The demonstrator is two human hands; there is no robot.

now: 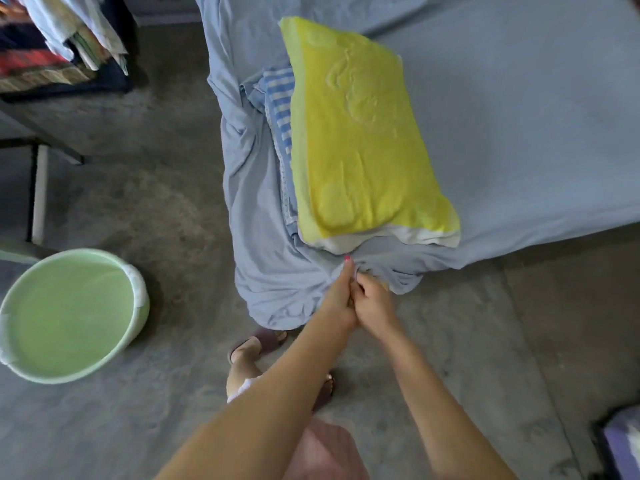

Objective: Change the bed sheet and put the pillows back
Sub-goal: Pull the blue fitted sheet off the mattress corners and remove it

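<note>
Both hands, left (341, 301) and right (372, 299), pinch the bunched sheet (277, 282) corner at six o'clock, below the pillow (363, 140). Seemingly fitting the corner; next, tug it down under the mattress.

A grey concrete floor (145, 188), mottled and worn, fills the room under soft, even light. A pale green round tub (69, 317) stands on it at the left. Behind that, a dark-framed rack (38, 147) carries heaped, colourful folded cloths (59, 39) in the upper left corner
</note>
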